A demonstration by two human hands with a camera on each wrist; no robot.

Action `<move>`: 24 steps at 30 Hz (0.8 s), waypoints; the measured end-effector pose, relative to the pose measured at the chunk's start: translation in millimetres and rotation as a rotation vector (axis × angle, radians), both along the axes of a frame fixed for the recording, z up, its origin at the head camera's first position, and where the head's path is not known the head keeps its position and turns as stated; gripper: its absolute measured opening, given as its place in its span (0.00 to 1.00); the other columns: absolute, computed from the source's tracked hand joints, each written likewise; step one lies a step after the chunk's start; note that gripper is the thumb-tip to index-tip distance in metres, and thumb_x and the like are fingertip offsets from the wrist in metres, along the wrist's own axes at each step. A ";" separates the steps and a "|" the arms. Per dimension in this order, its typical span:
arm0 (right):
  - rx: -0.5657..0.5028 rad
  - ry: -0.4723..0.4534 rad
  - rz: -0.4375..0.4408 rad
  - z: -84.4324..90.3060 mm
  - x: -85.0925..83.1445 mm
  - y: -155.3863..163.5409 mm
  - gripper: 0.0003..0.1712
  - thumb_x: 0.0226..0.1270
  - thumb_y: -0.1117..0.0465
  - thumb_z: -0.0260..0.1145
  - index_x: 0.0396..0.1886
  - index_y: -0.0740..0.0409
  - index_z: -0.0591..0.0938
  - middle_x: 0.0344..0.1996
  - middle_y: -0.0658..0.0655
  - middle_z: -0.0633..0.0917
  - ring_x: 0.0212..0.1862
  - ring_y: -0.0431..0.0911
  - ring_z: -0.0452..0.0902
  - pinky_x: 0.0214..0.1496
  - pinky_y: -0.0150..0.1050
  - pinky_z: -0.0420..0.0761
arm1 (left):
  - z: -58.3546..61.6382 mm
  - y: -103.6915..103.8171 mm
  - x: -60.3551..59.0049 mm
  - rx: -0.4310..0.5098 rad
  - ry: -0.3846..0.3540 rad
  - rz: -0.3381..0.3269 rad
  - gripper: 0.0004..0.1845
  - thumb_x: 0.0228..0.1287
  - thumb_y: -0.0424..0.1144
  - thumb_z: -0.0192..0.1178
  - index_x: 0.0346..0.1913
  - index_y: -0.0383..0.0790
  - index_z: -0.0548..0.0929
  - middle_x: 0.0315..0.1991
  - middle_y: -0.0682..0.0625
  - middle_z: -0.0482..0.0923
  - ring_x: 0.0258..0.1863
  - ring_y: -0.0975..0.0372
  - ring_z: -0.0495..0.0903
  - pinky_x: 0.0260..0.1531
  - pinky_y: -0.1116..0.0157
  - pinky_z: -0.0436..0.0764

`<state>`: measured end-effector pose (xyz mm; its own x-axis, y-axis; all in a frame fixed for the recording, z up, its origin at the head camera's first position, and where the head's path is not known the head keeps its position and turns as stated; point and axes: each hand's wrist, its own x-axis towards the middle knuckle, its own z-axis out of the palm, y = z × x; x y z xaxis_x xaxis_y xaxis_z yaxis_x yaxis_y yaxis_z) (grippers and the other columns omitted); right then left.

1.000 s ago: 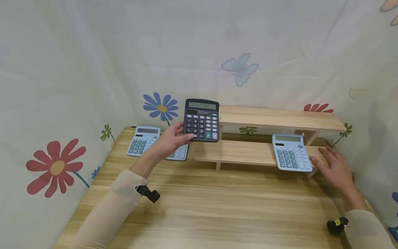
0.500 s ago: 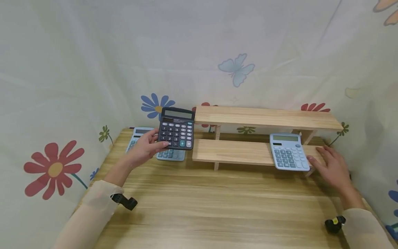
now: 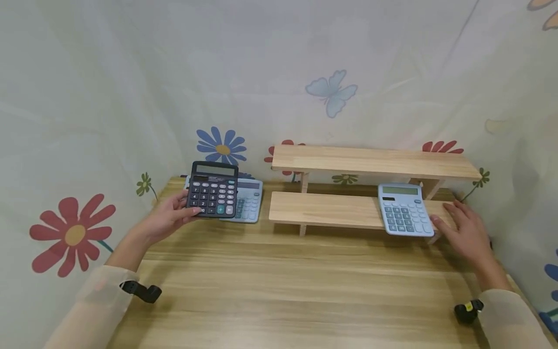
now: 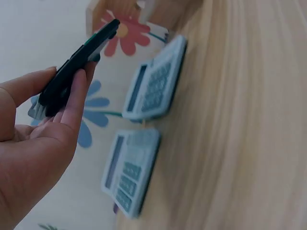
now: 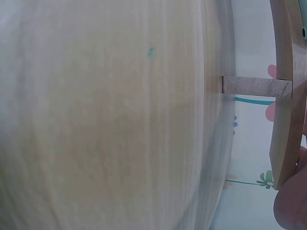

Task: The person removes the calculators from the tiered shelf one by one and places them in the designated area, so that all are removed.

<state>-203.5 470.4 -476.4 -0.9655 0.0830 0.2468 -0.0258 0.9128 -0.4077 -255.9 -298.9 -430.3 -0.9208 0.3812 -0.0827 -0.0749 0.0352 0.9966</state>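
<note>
My left hand [image 3: 164,219] holds a black desk calculator [image 3: 213,190] by its lower left side, thumb on the front and fingers behind. Its keys face me in the head view; the left wrist view shows it edge-on, raised above the table. Behind it, two light blue calculators stand on the table: one [image 3: 251,202] is partly covered, the other [image 4: 130,172] mostly hidden in the head view. On the lower shelf's right part leans another light blue calculator [image 3: 403,211]. Just right of it, my right hand [image 3: 468,235] rests at the shelf's end with relaxed fingers.
A two-tier wooden shelf, with its upper board [image 3: 370,162] and lower board [image 3: 322,211], stands at the back of the wooden table [image 3: 279,291]. A pale cloth [image 3: 261,72] printed with flowers and a butterfly hangs behind and at both sides.
My left hand has carried the black calculator leftward and lower, from beside the shelf to in front of the two blue calculators. The right hand has stayed at the shelf's end.
</note>
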 end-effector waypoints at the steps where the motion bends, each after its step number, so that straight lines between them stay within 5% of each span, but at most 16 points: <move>1: -0.002 -0.001 -0.001 0.6 -0.9 -0.3 0.45 0.83 0.38 0.54 0.79 0.72 0.63 0.79 0.80 0.55 0.76 0.80 0.48 0.74 0.80 0.49 | -3.2 -5.9 1.5 -0.004 -0.010 0.008 0.37 0.79 0.27 0.59 0.80 0.26 0.51 0.63 0.44 0.77 0.58 0.61 0.84 0.62 0.59 0.83; 10: 0.000 -0.007 0.008 2.4 -4.8 -1.0 0.45 0.84 0.38 0.53 0.79 0.72 0.63 0.79 0.79 0.55 0.77 0.79 0.47 0.74 0.81 0.48 | -29.2 -52.5 14.5 -0.070 -0.084 0.080 0.38 0.79 0.31 0.61 0.79 0.28 0.50 0.58 0.52 0.82 0.55 0.64 0.85 0.65 0.56 0.81; 24: -0.013 -0.020 -0.005 1.1 -0.2 -0.8 0.46 0.83 0.38 0.53 0.79 0.73 0.62 0.79 0.79 0.54 0.78 0.79 0.46 0.74 0.81 0.49 | -55.5 -89.4 26.9 -0.073 -0.215 0.005 0.44 0.81 0.31 0.58 0.81 0.21 0.38 0.62 0.50 0.78 0.59 0.65 0.83 0.65 0.58 0.81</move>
